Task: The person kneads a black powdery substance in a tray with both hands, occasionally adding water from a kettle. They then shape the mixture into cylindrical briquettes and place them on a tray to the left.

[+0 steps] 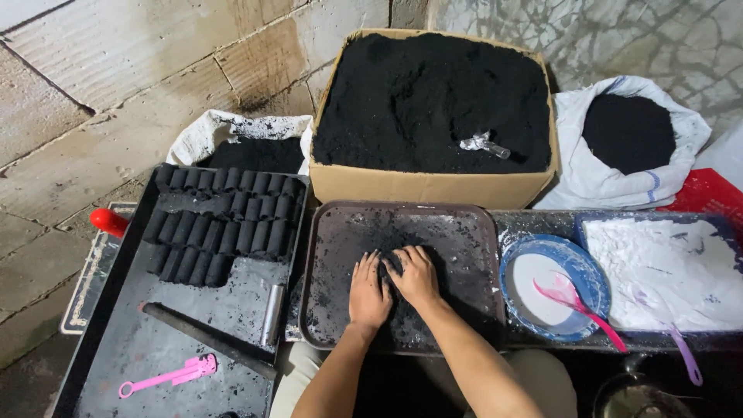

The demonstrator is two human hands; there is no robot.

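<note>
Both hands, left (pixel 369 292) and right (pixel 414 276), press palms-down, fingers spread, grasping nothing, on black powder (pixel 402 298) heaped mid-tray (pixel 333 240) so the rim contains spill; finished rolls (pixel 224 224) sit left.

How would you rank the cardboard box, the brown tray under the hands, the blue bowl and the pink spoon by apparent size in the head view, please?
1. cardboard box
2. brown tray, nearly as large
3. blue bowl
4. pink spoon
</note>
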